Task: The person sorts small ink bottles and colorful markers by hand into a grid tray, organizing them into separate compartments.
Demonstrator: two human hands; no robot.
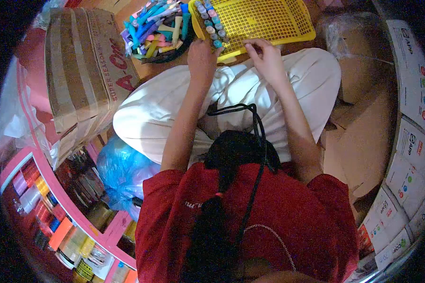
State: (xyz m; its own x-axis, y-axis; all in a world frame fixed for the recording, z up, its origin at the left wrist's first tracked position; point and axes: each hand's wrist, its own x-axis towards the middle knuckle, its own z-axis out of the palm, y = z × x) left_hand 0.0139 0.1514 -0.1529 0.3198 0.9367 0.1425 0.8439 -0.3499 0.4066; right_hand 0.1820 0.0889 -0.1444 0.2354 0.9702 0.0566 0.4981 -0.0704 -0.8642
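My left hand (202, 59) is at the near left corner of a yellow plastic basket (269, 21). Its fingers are curled together beside the lowest of several small capped tubes (211, 23), which stand in rows along the basket's left side. What those fingers hold, if anything, is hidden. Over my lap, just off the basket's front edge, my right hand (267, 60) has its thumb and forefinger slightly apart, with nothing visible between them. Left of the basket, a dark round container (167, 57) is heaped with loose coloured plastic pieces (158, 28) in blue, teal, pink, yellow and cream.
A taped cardboard box (78, 66) stands at the left. Below it are a blue plastic bag (123, 174) and a pink-framed shelf (71, 207) of coloured rolls. White printed cartons (411, 146) line the right, beside brown cardboard (359, 141). My crossed legs (311, 80) fill the middle.
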